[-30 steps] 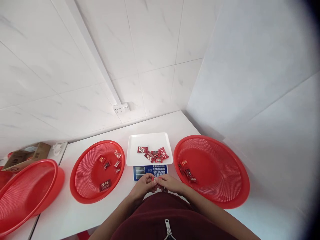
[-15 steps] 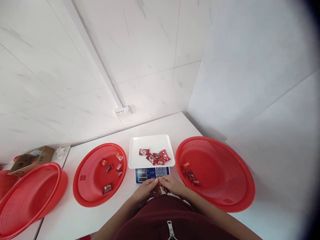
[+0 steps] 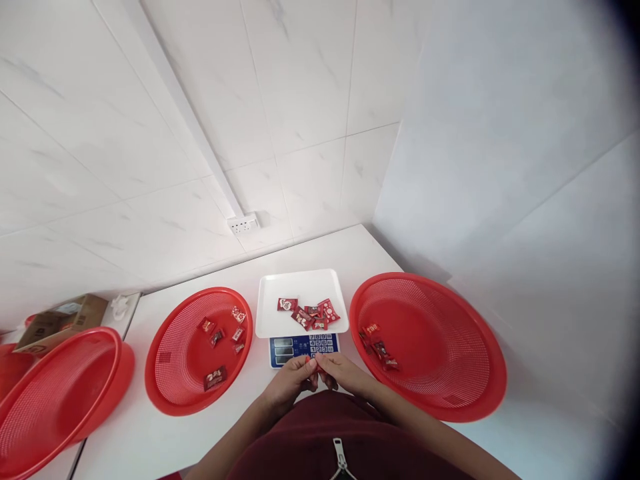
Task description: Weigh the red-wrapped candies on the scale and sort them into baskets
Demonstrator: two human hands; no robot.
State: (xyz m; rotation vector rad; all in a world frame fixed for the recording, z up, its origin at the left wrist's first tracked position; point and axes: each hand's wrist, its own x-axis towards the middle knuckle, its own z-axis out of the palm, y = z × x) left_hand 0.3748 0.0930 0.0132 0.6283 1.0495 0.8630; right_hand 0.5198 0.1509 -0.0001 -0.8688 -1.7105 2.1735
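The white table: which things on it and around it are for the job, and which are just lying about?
Seems part of the job:
- red thing, mostly hidden, between left hand and right hand
- packets
- tray
- scale
- left basket
- right basket

Probably just lying about:
- far-left basket
- box
- crumpled tissue

Only stuff I can actually read is on the keypad (image 3: 321, 343) of the blue scale (image 3: 297, 341): 7 8 9 up top, then 4 5 6, then 1 2 3, with the row below partly covered. There's white print left of the keys, and pale lettering on the red packets (image 3: 287, 304) on the white tray (image 3: 270, 287), but it's all too tiny for me to make out. Same deal with the dark markings on the cardboard box (image 3: 45, 328), sorry, can't read those either.
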